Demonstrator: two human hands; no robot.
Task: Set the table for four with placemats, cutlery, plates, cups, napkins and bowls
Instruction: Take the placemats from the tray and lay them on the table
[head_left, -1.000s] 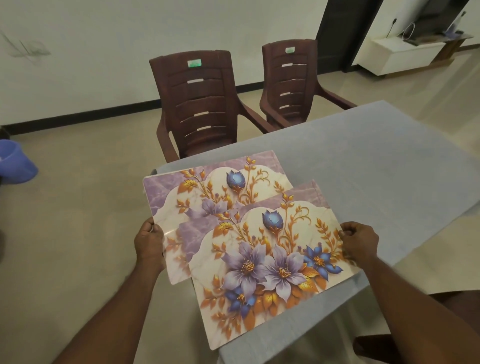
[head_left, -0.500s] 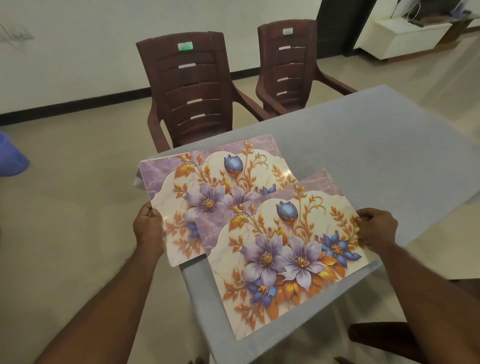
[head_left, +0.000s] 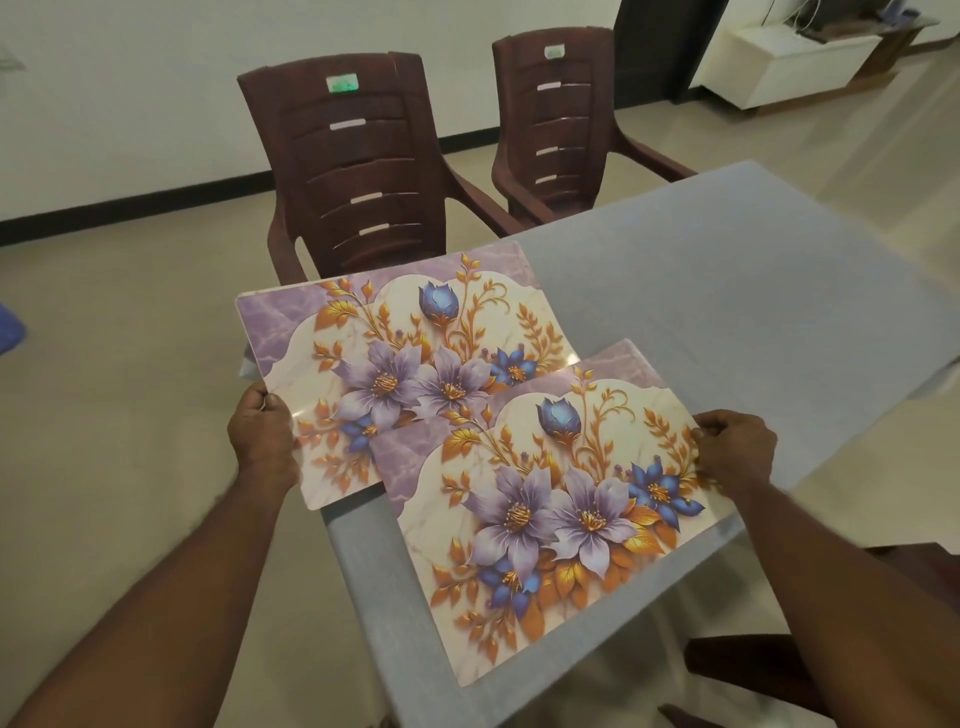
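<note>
Counter (head_left: 727, 291): grey-blue surface, matte, runs toward upper right. Two dark brown plastic armchairs beyond its far edge: near chair (head_left: 353, 166) at the corner, second chair (head_left: 561, 119) to its right. Floor (head_left: 130, 415) beige, glossy tile. Wall (head_left: 156, 78) behind the chairs off-white with dark skirting. Dark doorway (head_left: 660, 47) right of the second chair; white low cabinet (head_left: 789, 67) beyond it.

Near placemat (head_left: 545, 519) overlaps far placemat (head_left: 395, 353) on table (head_left: 727, 291); chairs (head_left: 358, 166) behind.
</note>
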